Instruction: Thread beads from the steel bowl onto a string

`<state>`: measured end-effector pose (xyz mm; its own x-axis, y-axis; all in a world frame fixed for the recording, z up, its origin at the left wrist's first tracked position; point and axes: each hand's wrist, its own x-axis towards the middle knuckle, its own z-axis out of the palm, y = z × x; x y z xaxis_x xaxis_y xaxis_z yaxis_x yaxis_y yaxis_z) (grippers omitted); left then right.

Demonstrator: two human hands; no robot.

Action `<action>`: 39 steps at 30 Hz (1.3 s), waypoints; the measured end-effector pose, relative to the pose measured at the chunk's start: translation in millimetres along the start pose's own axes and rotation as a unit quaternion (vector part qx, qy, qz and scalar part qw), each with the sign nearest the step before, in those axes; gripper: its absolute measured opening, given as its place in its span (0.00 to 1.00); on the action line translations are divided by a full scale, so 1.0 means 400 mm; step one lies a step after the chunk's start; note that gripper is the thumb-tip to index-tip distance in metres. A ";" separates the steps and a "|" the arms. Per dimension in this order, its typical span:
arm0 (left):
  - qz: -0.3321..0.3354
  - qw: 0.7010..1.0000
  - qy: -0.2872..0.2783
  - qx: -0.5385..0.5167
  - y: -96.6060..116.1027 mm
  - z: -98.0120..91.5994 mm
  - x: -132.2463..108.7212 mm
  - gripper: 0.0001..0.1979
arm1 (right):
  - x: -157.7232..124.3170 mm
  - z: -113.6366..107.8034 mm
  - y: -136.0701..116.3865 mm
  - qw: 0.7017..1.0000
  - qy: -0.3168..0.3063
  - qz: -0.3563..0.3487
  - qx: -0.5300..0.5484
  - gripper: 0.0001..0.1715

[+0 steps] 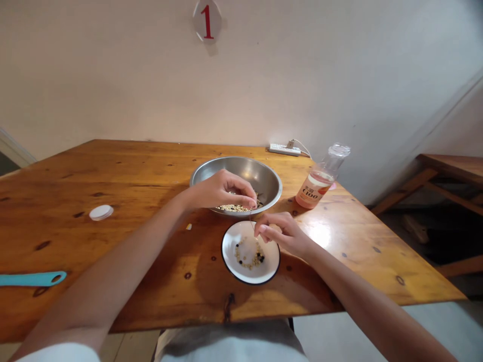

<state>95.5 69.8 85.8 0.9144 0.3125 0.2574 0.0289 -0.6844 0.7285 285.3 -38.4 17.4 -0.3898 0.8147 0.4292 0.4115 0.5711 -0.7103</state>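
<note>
My left hand is over the near rim of a wide steel bowl, its thumb and fingertips pinched together. What they hold is too small to make out. In the bowl lie many small pale and dark bead-like pieces. Lower and to the right, my right hand is above a white dish with a dark rim, thumb and forefinger pinched on a thin thread. The thread runs up toward my left fingertips. More pale and black bead-like pieces lie roughly in a ring in the dish.
A bottle of pink-orange drink stands right of the bowl. Behind it is a white power strip near the wall. A white lid and a turquoise handle lie on the left of the wooden table.
</note>
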 end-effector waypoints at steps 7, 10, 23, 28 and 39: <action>0.010 1.000 0.019 -0.011 -0.007 0.014 0.005 0.09 | -0.002 0.003 0.003 1.000 -0.006 0.001 0.024 0.15; 0.010 1.000 0.026 -0.013 -0.011 0.022 0.007 0.09 | -0.001 0.004 0.004 1.000 -0.001 0.003 0.019 0.15; 0.011 0.988 0.057 -0.143 -0.019 0.028 0.006 0.06 | 0.002 0.000 -0.013 0.999 0.036 0.003 -0.021 0.17; -0.004 0.983 0.057 -0.176 -0.018 0.027 0.005 0.07 | 0.001 -0.001 -0.009 0.999 0.033 0.003 -0.009 0.16; 0.006 0.985 0.022 -0.170 -0.025 0.020 0.006 0.06 | -0.004 -0.001 -0.002 0.999 0.028 -0.001 0.015 0.18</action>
<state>100.7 72.3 73.9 0.8948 0.3396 0.2898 -0.1264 -0.4298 0.8940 285.8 -40.2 17.5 -0.3430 0.8187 0.4605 0.3859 0.5698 -0.7255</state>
